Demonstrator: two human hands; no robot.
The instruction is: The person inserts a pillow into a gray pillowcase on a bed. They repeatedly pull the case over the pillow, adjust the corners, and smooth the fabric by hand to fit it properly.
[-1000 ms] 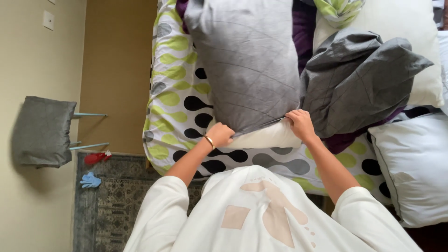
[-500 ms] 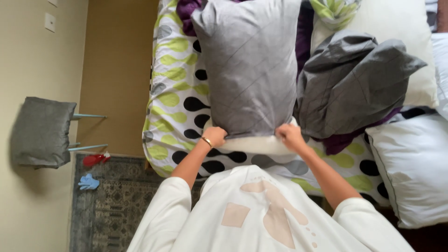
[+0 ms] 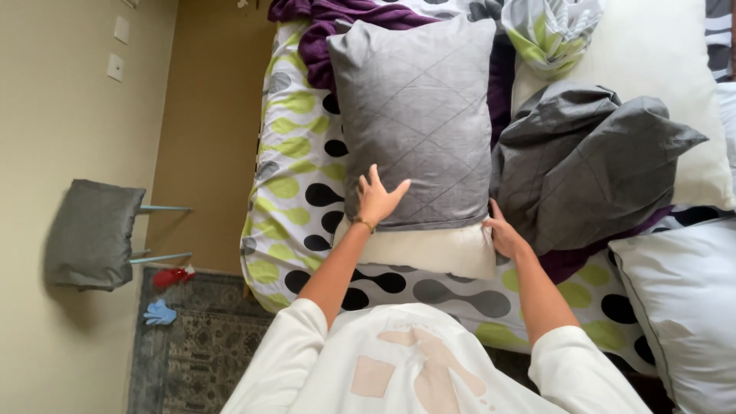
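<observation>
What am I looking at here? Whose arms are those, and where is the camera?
The camera sits on a person's head and looks down, so those are that person's own two arms in white sleeves. The left hand lies flat, fingers spread, on a grey pillowcase. The right hand touches the pillow's side edge. The white pillow sticks out at the open end of the case. It all lies on a bed with a sheet of green and black spots. Beside it are a crumpled grey case and more white pillows. A grey chair stands by the wall.

A grey chair (image 3: 96,234) stands near a patterned rug (image 3: 195,345).
</observation>
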